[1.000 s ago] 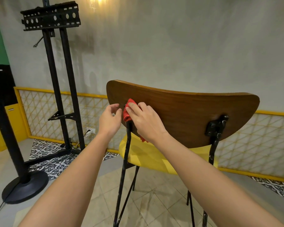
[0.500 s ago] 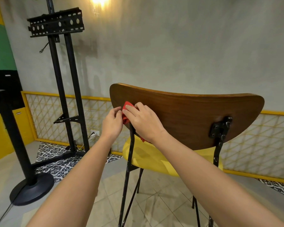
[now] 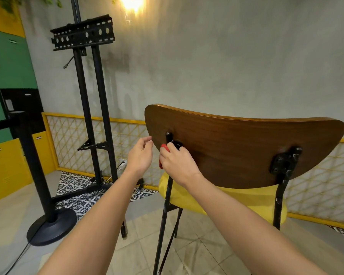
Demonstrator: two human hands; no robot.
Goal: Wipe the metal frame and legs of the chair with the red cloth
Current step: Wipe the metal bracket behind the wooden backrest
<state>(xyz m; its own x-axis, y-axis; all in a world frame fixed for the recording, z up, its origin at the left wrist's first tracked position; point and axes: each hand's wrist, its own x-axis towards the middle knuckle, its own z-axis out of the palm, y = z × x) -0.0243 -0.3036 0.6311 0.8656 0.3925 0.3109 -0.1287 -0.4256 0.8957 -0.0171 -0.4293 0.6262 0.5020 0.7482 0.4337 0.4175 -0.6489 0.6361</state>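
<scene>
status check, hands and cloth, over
Right hand grips red cloth on the chair's left frame post. Left hand open, free beside backrest. Nothing in the way.

Presses the red cloth (image 3: 164, 148) against the black metal upright (image 3: 167, 190) of the chair (image 3: 246, 147) with the right hand (image 3: 180, 165); holds the left hand (image 3: 140, 156) loosely curled just beside.

Glossy wooden backrest (image 3: 246, 147), chipped black metal frame (image 3: 278, 203), seemingly padded yellow seat (image 3: 252, 199).
</scene>
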